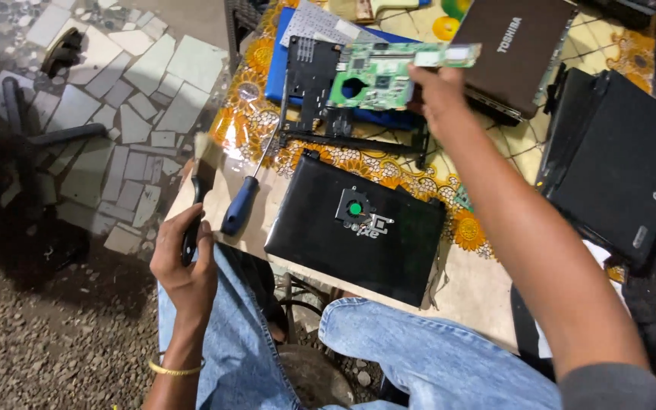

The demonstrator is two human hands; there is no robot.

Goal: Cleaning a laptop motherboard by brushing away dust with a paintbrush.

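My right hand point(438, 95) holds a green circuit board point(377, 72) by its right edge, lifted above the table's far side. Beneath it lies a black plastic laptop frame point(313, 83) on a blue sheet. My left hand point(184, 262) is closed around the black handle of a paintbrush point(200, 171) at the table's left corner, bristles pointing away from me. A blue-handled screwdriver point(241, 203) lies just right of the brush. A closed black laptop point(354, 228) with a small fan part point(354, 206) on its lid sits in front of me.
A brown laptop point(514, 49) lies at the far right, and a black laptop point(616, 163) hangs over the right edge. The table point(465, 285) has a flowered yellow cloth. My knees in blue jeans are below. Broken-tile floor and gravel lie to the left.
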